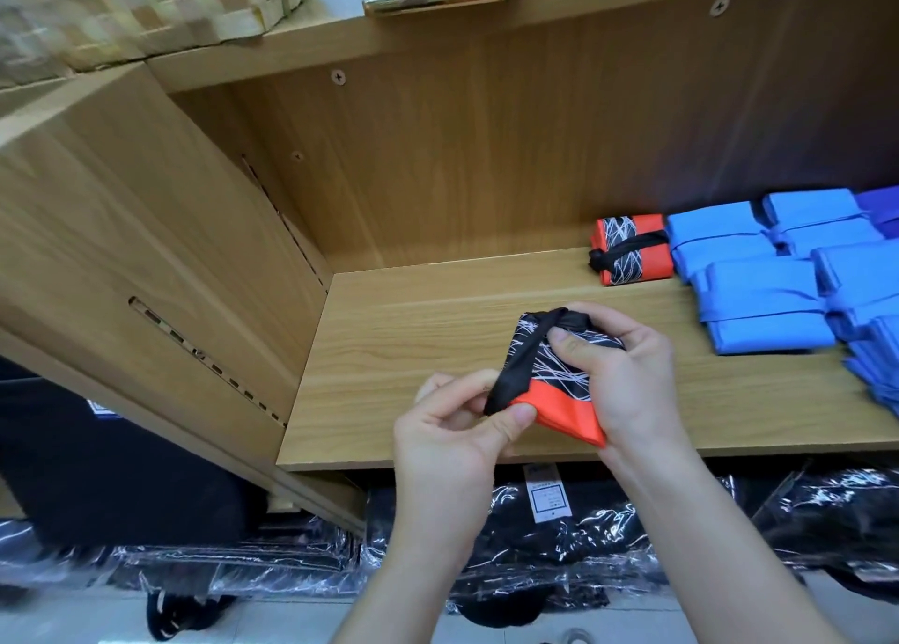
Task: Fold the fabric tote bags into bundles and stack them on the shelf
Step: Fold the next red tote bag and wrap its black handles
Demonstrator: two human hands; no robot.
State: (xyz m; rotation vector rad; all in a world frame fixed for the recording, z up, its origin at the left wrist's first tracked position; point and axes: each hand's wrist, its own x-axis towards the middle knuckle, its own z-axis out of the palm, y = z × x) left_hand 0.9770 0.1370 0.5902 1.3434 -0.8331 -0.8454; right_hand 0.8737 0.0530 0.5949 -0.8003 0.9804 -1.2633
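Holding what, each hand? (A)

Right hand [632, 385] grips the folded bundle [559, 390], thumb on top. Left hand [452, 429] pinches the black strap [525, 351] end. Both are over the shelf [413, 342] front. (B)

Axis? (A)

Roughly front-to-back, orange end nearest the person. Finished bundle [637, 235] sits far-right, touching the blue bundles [759, 303]. Right hand's nearer, so I'd place with it. (B)
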